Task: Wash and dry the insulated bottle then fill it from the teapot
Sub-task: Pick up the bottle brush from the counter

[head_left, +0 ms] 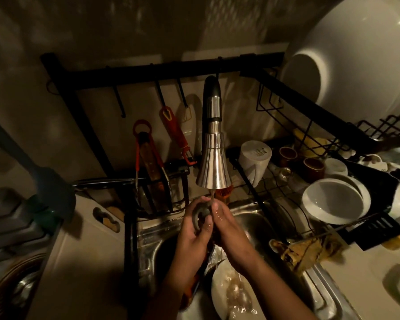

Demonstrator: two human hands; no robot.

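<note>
Right now, both hands over sink, beneath tap. Left hand grips grey round cap, fingers curled round its edge. Right hand pinches same cap from other side. Thin water stream lands on cap. White plate lies in sink below wrists. Bottle body not clear in dim light. White bowl sits in dish rack at right.

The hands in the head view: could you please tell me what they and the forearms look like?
The left hand and the right hand are bare: no gloves, rings, watch or bracelet show. Both forearms are uncovered, with no sleeve up to the frame's edge.
</note>
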